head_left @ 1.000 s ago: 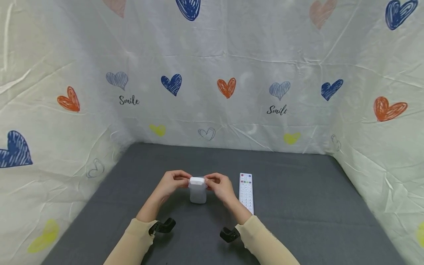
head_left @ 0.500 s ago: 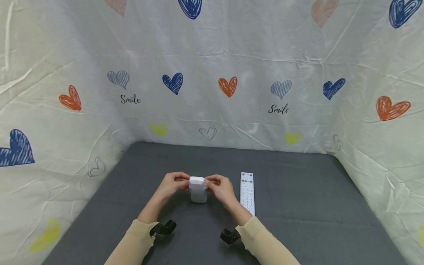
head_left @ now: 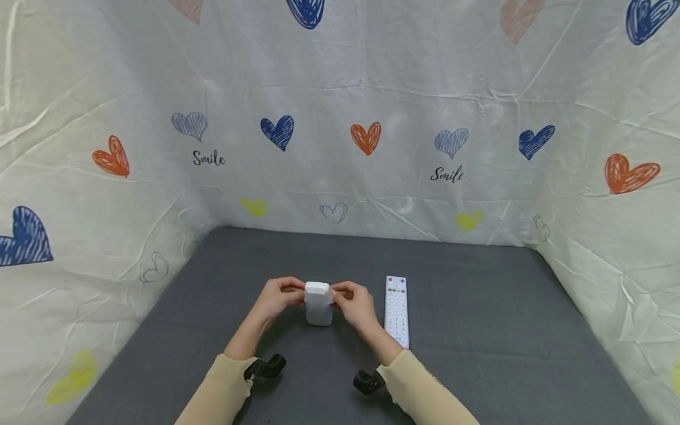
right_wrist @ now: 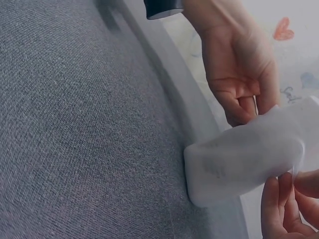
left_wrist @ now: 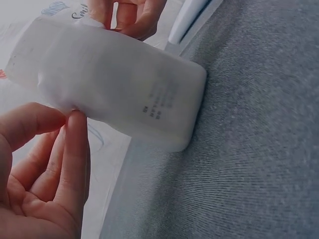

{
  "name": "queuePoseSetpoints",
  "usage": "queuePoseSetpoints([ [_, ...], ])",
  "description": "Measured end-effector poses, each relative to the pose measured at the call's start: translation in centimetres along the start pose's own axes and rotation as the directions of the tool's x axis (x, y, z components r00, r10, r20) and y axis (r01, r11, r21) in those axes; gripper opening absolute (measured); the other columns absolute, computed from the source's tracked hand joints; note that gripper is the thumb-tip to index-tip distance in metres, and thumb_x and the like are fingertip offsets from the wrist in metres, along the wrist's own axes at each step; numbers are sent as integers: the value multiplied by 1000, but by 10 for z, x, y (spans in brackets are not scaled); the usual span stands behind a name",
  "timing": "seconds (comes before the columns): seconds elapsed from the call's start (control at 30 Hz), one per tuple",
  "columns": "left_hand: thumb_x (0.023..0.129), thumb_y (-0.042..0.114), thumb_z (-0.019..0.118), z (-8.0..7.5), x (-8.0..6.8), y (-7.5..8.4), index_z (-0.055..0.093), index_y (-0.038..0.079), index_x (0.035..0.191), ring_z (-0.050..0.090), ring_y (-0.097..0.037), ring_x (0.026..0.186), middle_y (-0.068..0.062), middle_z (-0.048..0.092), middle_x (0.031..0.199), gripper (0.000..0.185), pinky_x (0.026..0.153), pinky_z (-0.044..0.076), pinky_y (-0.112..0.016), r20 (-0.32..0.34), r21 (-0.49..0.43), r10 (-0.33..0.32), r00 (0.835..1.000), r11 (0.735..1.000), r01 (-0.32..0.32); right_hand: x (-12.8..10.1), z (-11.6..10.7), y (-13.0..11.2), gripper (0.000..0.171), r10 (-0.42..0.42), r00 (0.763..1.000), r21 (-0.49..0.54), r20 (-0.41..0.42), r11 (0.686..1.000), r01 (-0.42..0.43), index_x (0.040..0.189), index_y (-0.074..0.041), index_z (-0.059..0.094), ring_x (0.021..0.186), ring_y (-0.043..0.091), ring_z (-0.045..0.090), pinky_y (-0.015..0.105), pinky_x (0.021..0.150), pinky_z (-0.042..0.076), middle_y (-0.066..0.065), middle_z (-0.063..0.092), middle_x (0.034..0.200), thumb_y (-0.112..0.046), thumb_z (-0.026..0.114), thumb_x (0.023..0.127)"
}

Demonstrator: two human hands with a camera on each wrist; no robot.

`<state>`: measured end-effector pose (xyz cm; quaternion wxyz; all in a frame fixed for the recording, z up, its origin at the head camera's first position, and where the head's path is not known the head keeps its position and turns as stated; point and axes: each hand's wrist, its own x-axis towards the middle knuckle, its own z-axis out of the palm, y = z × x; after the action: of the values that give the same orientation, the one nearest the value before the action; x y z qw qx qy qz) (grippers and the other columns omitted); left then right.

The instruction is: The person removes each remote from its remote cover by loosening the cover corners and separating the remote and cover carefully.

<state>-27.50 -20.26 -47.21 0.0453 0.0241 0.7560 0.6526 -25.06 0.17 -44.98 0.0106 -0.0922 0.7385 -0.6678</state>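
A white, flat, rounded device (head_left: 317,287) stands upright on the grey cloth inside a translucent soft sleeve (left_wrist: 124,84). Small dark print shows through the sleeve's lower part, and the device's top end sticks out above it. On the left side, my left hand (head_left: 280,297) pinches the sleeve's upper edge between thumb and forefinger. My right hand (head_left: 355,303) pinches the opposite edge in the same way, thumb and fingertip together (right_wrist: 294,204). In the right wrist view the sleeve's edge is pulled out slightly at the right fingertips.
A white remote control (head_left: 395,310) with several buttons lies to the right, its lower end beside my right forearm. Grey cloth (head_left: 478,307) covers the table. A white heart-printed curtain (head_left: 393,71) encloses the back and sides. Black wrist camera mounts (head_left: 265,366) sit on both wrists.
Both hands keep their pinch near the sleeve's top with only tiny finger shifts. The left forearm has moved slightly to the right. The remote lies where it was.
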Motion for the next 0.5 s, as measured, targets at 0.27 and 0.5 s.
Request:
queuePoseSetpoints([
  [0.27, 85, -5, 61, -1, 0, -3, 62, -9, 102, 66, -13, 74, -3, 70, 86, 17, 71, 57, -31, 8, 1, -10, 1000, 1000, 10, 9, 3, 23, 18, 25, 1000, -22, -19, 999, -26, 99, 2, 70, 77, 27, 69, 33, 69, 58, 17, 71, 89, -12, 66, 89],
  [0.5, 85, -5, 62, 1, -2, -2, 63, -10, 103, 66, -12, 73, -7, 70, 88, 19, 72, 57, -34, 12, 12, -6, 1000, 1000, 6, 10, 3, 26, 17, 47, 998, -41, -41, 998, -49, 99, 3, 70, 72, 20, 69, 35, 70, 58, 17, 71, 88, -10, 65, 89],
])
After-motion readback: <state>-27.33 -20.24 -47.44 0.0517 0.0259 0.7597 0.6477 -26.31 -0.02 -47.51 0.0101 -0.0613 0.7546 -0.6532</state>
